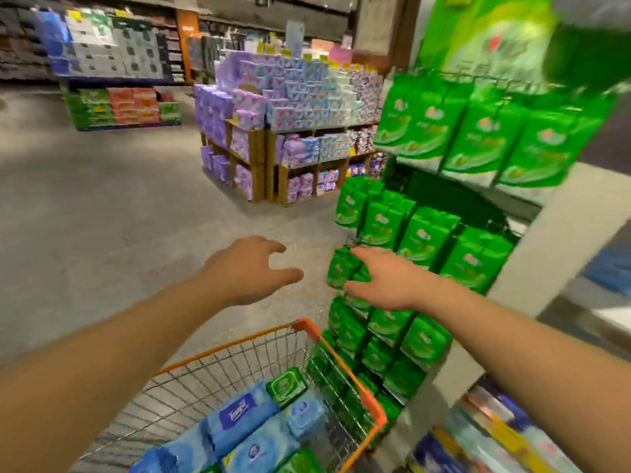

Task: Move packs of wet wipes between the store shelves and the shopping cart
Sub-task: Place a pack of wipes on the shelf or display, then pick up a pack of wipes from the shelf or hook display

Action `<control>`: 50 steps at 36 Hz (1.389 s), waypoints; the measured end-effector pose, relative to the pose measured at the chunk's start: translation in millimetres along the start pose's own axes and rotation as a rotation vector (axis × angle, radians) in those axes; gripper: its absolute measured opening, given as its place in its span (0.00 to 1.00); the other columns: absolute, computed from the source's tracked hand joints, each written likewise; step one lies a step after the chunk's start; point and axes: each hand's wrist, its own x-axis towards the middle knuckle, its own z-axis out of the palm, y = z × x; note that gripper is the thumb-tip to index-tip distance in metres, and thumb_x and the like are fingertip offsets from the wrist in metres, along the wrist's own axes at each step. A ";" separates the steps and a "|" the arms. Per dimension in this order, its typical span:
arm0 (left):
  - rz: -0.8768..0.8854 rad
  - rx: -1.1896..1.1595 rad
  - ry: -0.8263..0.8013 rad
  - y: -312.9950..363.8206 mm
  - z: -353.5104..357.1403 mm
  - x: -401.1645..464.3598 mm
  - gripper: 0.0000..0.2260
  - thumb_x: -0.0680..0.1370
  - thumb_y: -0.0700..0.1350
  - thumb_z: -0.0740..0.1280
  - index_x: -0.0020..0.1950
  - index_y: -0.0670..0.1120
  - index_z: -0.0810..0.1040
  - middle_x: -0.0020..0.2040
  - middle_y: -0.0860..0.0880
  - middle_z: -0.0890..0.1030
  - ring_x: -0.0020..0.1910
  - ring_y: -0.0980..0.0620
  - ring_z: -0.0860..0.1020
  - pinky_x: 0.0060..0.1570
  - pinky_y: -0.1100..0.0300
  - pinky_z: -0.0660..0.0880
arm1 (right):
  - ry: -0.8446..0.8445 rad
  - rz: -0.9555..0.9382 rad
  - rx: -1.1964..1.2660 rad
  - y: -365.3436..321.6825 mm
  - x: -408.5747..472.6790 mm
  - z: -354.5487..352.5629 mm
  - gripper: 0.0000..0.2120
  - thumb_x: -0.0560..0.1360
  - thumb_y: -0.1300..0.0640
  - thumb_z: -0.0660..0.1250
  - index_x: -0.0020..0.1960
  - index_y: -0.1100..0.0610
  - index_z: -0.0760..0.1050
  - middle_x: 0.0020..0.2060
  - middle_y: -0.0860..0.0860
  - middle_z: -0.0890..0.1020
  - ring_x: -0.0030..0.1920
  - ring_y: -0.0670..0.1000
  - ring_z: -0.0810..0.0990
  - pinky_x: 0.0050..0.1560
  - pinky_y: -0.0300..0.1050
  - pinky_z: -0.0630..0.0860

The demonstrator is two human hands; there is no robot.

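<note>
The shopping cart (341, 349) stands hard against the foot of the green display rack, and that closeness reads as deliberate: a pack has only a short way to travel between rack and basket. Above the cart's far orange corner, the right hand (386, 281) grasps a small green pack of wet wipes (341, 271), fingers over its top edge and thumb under its lower edge, a pinch that suits a soft, flat pouch likely to sag if held by one end. The pack sits just clear of the rack's lower rows (392, 322) of like green packs, though blur hides whether it touches them, and whether it is leaving the rack or going back cannot be told. The right forearm reaches out long and nearly level above the cart's right rim. The left hand (252, 268) hovers above the cart's far rim, well left of the pack, released and holding nothing, fingers spread and loosely bent, thumb out, seemingly ready to support. Inside the cart lie blue packs (239, 418) and one green-lidded pack (286, 386) near the far wall.
</note>
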 end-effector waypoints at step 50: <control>1.193 -0.176 -0.308 807.1 188.3 -135.0 0.26 0.75 0.64 0.69 0.72 0.58 0.73 0.71 0.55 0.75 0.67 0.51 0.75 0.59 0.56 0.70 | 0.447 1.199 0.159 468.1 -704.9 -23.8 0.37 0.79 0.41 0.65 0.81 0.55 0.57 0.78 0.51 0.65 0.77 0.51 0.65 0.75 0.45 0.62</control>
